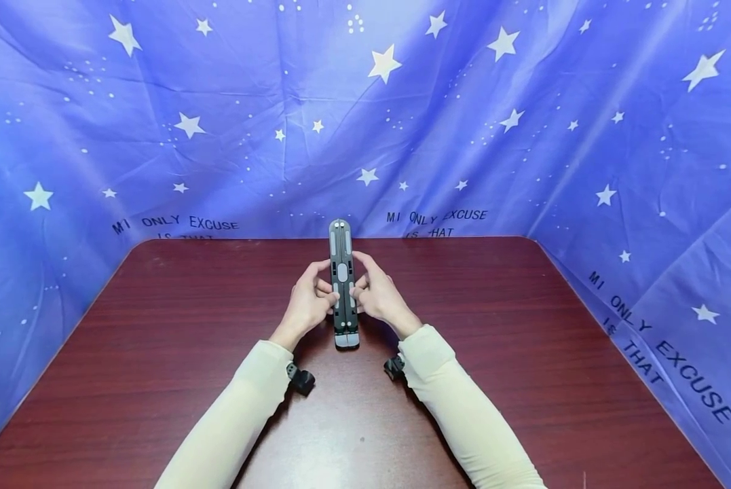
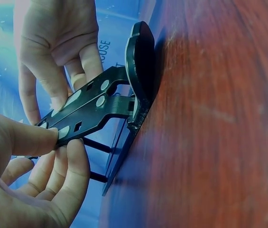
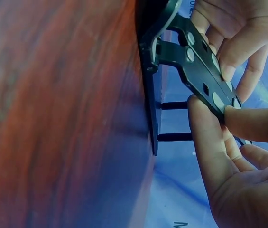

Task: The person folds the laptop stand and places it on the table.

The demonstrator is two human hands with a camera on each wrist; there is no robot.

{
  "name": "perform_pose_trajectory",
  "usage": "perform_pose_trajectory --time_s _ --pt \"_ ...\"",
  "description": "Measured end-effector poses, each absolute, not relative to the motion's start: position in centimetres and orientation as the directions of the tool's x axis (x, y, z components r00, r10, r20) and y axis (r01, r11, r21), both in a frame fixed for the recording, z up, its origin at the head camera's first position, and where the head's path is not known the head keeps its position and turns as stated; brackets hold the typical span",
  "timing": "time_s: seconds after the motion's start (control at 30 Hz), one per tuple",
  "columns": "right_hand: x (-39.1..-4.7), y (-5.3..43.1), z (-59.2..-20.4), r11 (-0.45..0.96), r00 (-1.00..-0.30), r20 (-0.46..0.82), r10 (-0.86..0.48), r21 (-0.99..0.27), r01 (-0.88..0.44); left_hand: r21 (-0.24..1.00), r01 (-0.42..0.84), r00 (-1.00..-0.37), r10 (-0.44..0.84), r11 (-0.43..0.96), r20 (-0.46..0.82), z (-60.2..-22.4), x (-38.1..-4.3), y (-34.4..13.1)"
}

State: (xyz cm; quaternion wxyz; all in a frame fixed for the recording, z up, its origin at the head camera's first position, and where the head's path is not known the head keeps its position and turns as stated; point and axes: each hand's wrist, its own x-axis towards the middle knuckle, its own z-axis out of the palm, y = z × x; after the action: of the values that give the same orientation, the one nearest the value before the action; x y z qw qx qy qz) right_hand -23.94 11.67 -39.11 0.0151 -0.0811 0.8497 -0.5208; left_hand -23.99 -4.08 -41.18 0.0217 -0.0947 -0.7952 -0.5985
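A black foldable laptop stand (image 1: 343, 272) with grey pads stands on the table in the middle of the head view, its two halves side by side in a narrow strip. Its upper plate (image 2: 93, 107) is raised at an angle, with thin struts (image 3: 175, 105) running down to the base. My left hand (image 1: 307, 299) pinches the left edge of the upper plate between thumb and fingers. On the opposite edge, my right hand (image 1: 380, 297) pinches the plate the same way. The front lip (image 1: 347, 341) of the stand points toward me.
The dark red wooden table (image 1: 157, 367) extends around the stand. A blue cloth with stars (image 1: 249, 163) hangs behind the table and along its sides. A black wrist camera (image 1: 301, 380) sits at the left cuff, another camera (image 1: 394, 368) at the right.
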Motion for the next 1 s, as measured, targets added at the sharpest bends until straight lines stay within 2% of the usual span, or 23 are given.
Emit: perform_pose_trajectory --time_s 0.3,0.6,1.0 --pt "-23.9 11.9 -38.9 0.447 -0.982 0.065 -0.175 -0.884 -0.139 0.945 0.172 -0.982 0.12 0.28 0.143 -41.0 -24.0 -4.0" --pt "-24.3 12.9 -39.0 0.377 -0.971 0.052 -0.234 -0.916 -0.14 0.949 0.162 -0.979 0.162 0.271 0.121 -41.2 -23.9 -4.2" --pt "-24.1 12.5 -39.0 0.397 -0.983 0.031 -0.179 -0.912 -0.101 0.949 0.163 -0.978 0.168 0.269 0.12 -41.4 -23.6 -4.1"
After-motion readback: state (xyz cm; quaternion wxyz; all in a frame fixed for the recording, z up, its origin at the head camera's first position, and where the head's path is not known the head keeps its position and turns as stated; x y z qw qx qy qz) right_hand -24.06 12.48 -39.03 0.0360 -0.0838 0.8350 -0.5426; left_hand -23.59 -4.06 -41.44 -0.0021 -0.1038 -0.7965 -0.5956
